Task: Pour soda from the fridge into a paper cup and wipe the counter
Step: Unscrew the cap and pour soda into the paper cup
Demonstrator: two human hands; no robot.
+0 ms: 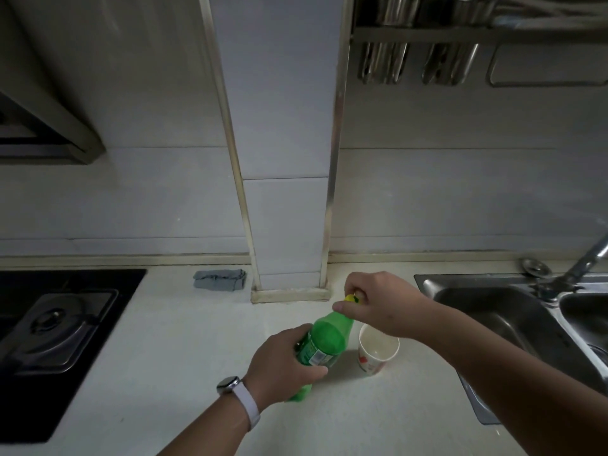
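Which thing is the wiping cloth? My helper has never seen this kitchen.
Start at the tiled wall column between the gas stove and the sink. Just left of its base, on the white counter, lies the cloth: small, grey, crumpled, the only fabric there.

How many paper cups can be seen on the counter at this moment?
1. The paper cup stands upright on the counter, just right of the green soda bottle and left of the sink, partly under the right hand. No others show.
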